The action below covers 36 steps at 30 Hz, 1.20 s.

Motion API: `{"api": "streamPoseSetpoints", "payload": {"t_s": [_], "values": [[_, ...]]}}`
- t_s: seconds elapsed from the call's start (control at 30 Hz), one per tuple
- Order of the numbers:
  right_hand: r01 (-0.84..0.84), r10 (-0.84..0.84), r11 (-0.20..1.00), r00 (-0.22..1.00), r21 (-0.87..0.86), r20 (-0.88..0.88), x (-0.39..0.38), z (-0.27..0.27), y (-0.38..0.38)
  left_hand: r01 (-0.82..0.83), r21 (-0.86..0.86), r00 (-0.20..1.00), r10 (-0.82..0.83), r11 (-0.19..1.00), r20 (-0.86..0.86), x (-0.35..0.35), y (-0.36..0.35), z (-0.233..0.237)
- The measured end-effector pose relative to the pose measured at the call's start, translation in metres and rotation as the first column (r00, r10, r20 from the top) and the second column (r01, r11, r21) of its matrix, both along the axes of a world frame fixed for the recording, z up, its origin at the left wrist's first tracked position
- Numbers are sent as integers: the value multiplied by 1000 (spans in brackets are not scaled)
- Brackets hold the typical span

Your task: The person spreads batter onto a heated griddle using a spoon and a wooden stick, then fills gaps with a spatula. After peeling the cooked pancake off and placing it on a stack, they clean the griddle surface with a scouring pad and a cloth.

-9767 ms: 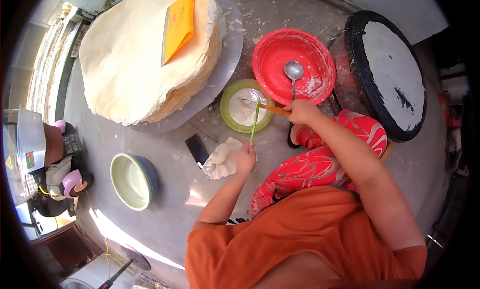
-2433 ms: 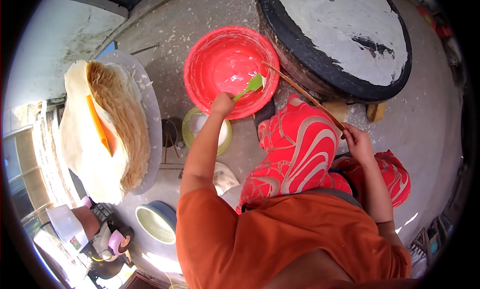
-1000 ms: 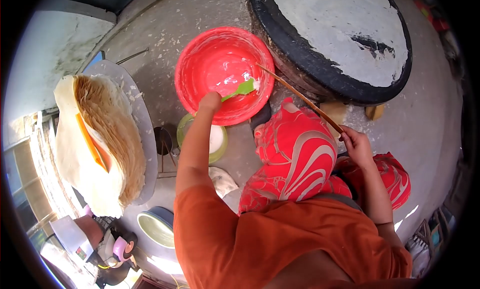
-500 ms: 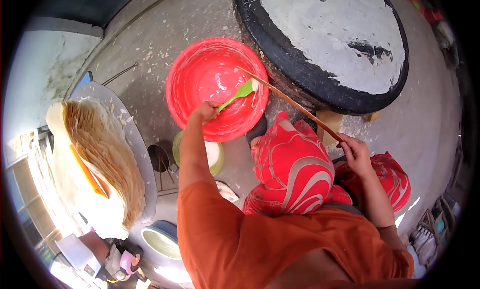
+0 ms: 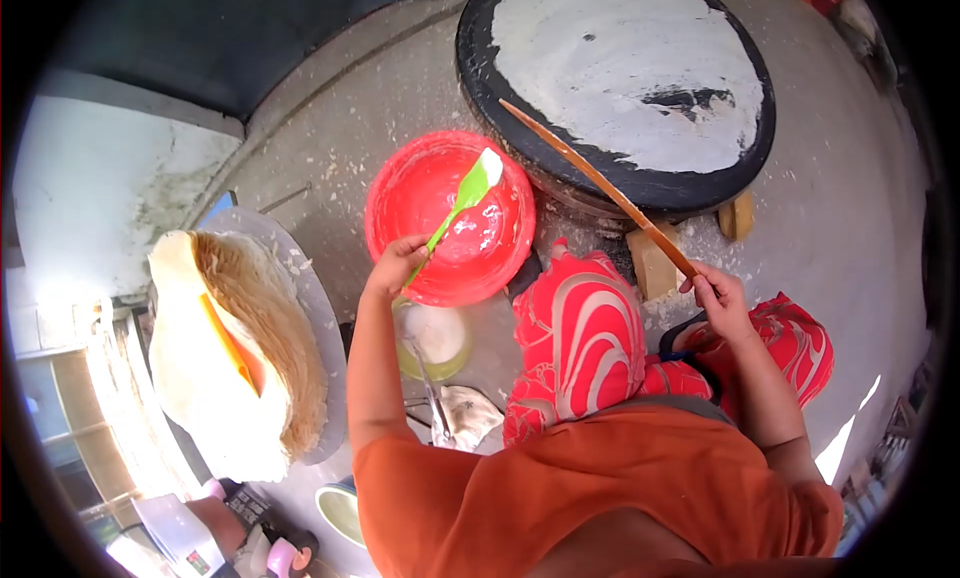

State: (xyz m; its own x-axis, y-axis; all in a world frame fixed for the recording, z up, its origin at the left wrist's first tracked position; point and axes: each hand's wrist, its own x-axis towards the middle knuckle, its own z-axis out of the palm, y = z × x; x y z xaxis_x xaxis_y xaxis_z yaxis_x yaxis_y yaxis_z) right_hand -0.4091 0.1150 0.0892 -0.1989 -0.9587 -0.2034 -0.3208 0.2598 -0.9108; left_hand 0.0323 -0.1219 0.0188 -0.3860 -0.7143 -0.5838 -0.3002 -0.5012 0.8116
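My left hand (image 5: 402, 265) is closed around the handle of a green spatula (image 5: 466, 199), its tip coated with white batter. The spatula is above a red basin (image 5: 384, 200) whose inner wall is smeared with batter. In my right hand (image 5: 717, 296) is one end of a long, flat wooden stick (image 5: 610, 190). The stick's far tip reaches over the near rim of a round black griddle (image 5: 478, 73). A layer of white batter (image 5: 600, 73) covers most of the griddle, with a dark bare patch toward its right side.
To the left, a tall pile of thin flatbreads (image 5: 265, 348) rests on a grey board, with a yellow-orange strip (image 5: 228, 343) on top. A bowl of white contents (image 5: 437, 333), tongs (image 5: 430, 388) and a cloth (image 5: 468, 416) lie below the basin. Wooden blocks (image 5: 652, 263) sit by the griddle.
The spatula has risen from inside the basin toward its upper rim. The stick's tip has swung from over the basin to the griddle's edge. The whole view has shifted.
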Motion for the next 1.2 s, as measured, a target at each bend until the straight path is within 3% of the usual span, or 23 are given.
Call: {"api": "streamPoseSetpoints", "payload": {"t_s": [0.07, 0.13, 0.23, 0.3, 0.37, 0.4, 0.43, 0.47, 0.5, 0.53, 0.57, 0.6, 0.67, 0.77, 1.0, 1.07, 1.1, 1.17, 1.2], "values": [[59, -58, 998, 997, -14, 55, -5, -1, 8, 25, -81, 999, -27, 996, -24, -9, 3, 39], [117, -118, 993, 962, 16, 245, -11, -2, 17, 21, -197, 999, -30, 980, -43, -29, 4, 72], [222, -201, 972, 956, -76, 213, -11, 13, 25, 98, -331, 995, -100, 938, 9, -78, 6, 123], [299, -279, 954, 918, -30, 282, -16, 10, 34, 151, -391, 988, -147, 908, 41, -117, 5, 140], [390, -377, 921, 896, -8, 235, -25, -4, 43, 242, -497, 954, -113, 833, 277, -161, 7, 154], [407, -391, 913, 888, -20, 241, -27, -1, 46, 371, -655, 906, -100, 658, 412, -179, 3, 147], [419, -419, 907, 887, 43, 194, -29, 2, 47, 493, -750, 847, -47, 441, 529, -196, -1, 140], [429, -441, 897, 885, 110, 148, -32, 3, 49, 502, -752, 845, -56, 428, 532, -216, 2, 143], [443, -453, 891, 878, 101, 151, -31, 2, 51, 605, -723, 758, 37, 333, 652, -234, 7, 148], [445, -445, 896, 895, 1, 28, -31, -3, 52, 701, -669, 655, 147, 246, 741, -248, 11, 151], [431, -439, 898, 894, -94, -96, -30, -1, 52, 704, -670, 657, 144, 233, 740, -257, 14, 152], [441, -450, 892, 888, -101, -93, -28, 3, 52, 746, -627, 608, 156, 225, 779, -264, 16, 153], [360, -450, 888, 809, -287, -378, -19, 12, 50, 810, -544, 524, 148, 217, 839, -271, 23, 155], [333, -364, 931, 817, -149, -448, -17, 14, 45, 837, -520, 488, 196, 170, 850, -277, 25, 153], [415, -504, 860, 787, -298, -357, -10, 13, 32, 761, -599, 553, 232, 249, 800, -273, 35, 167], [292, -416, 905, 761, -309, -498, -8, 7, 26, 682, -582, 574, 168, 443, 801, -271, 35, 168], [296, -421, 902, 760, -314, -494, -7, 7, 24, 685, -583, 573, 171, 437, 801, -269, 29, 160], [211, -360, 930, 694, -302, -623, -5, 7, 20, 274, -626, 864, 99, 730, 494, -263, 20, 147], [213, -362, 929, 694, -302, -622, -8, 4, 19, 276, -627, 863, 98, 729, 495, -262, 22, 145]]}}
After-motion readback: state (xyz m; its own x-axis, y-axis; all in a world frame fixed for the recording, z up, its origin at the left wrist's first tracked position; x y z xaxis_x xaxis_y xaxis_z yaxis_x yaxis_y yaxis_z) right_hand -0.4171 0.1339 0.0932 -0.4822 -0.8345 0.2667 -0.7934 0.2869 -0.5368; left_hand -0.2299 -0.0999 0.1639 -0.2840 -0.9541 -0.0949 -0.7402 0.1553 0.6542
